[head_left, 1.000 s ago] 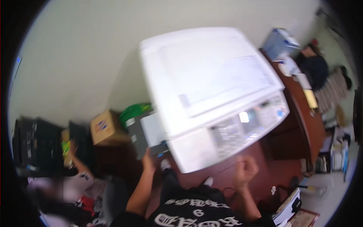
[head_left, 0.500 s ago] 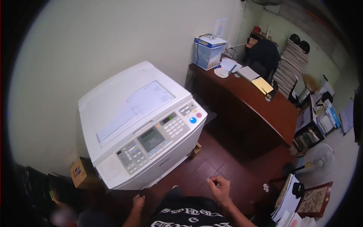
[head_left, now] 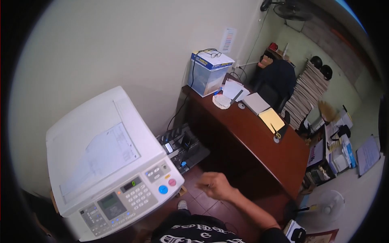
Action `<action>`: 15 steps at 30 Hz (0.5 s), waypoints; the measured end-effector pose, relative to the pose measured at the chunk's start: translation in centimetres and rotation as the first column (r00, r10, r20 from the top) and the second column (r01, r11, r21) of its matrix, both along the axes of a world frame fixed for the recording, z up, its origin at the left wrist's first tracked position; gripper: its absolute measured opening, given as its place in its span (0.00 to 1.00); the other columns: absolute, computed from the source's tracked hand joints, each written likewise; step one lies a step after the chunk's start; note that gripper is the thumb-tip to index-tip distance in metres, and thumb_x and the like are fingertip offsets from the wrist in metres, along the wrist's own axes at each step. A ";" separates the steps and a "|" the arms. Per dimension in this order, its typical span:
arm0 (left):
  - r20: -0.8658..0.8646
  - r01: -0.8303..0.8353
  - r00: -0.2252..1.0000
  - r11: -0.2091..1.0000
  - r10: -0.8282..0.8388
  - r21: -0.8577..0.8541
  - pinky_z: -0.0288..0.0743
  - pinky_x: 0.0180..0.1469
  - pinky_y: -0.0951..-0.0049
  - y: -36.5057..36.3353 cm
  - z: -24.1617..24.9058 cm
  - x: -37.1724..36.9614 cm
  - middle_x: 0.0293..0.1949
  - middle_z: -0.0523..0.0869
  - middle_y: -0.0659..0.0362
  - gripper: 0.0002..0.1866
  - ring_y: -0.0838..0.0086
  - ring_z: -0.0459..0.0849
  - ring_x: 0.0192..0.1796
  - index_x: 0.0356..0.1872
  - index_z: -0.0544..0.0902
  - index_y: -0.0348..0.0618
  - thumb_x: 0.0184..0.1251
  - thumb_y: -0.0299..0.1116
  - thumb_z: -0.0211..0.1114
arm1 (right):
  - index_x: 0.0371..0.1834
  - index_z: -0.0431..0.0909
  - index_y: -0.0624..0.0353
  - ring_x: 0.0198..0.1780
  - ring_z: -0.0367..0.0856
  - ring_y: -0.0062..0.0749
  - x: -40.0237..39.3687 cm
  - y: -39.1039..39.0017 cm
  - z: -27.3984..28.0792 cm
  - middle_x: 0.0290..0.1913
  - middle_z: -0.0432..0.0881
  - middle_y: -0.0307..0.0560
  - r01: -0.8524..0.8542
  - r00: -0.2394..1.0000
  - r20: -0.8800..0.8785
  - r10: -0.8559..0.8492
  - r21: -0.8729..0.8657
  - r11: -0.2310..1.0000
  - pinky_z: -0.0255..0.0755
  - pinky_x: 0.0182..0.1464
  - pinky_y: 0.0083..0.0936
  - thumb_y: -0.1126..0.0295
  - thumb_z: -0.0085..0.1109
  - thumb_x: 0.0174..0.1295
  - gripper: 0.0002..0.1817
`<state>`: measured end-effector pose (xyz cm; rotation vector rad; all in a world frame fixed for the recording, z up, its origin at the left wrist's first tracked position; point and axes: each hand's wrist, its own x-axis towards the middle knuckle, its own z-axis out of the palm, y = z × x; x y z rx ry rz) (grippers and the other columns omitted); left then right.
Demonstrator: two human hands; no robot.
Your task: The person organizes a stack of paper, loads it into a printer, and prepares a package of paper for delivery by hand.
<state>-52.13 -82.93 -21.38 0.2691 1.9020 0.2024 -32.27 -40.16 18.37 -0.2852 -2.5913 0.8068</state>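
My right hand [head_left: 216, 186] is in the air beside the front right corner of a white copier [head_left: 117, 101], apart from it. Its fingers are curled together, and I see nothing in them. On the copier's control panel [head_left: 131, 198], the round blue button [head_left: 163, 189] and pink button [head_left: 172, 182] lie nearest to that hand. A sheet of paper with printing [head_left: 109, 148] lies on the copier's lid. Just beyond my right hand, a dark paper tray [head_left: 192, 156] juts from the copier's side. My left hand is out of sight below the copier's front edge.
A brown desk [head_left: 243, 141] stands at the right with a box [head_left: 208, 79], papers and yellow-handled scissors [head_left: 277, 135] on it. Behind it are a dark chair [head_left: 273, 83] and a tall stack of papers [head_left: 306, 87]. A fan [head_left: 329, 206] is at lower right.
The view has swung right and moved nearer the desk, so the copier sits further left and its side tray shows. My right hand has risen toward the copier's corner. My left hand has left view.
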 end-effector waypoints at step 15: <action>-0.159 -0.283 0.936 0.940 0.314 0.192 0.75 0.38 0.63 30.6 4.2 2.0 0.35 0.83 0.56 0.13 0.67 0.81 0.35 0.39 0.82 0.43 0.71 0.41 0.58 | 0.51 0.82 0.55 0.53 0.78 0.47 -12.2 57.8 2.5 0.54 0.82 0.49 0.317 0.948 -0.206 -0.241 0.598 0.736 0.73 0.52 0.41 0.70 0.72 0.45 0.25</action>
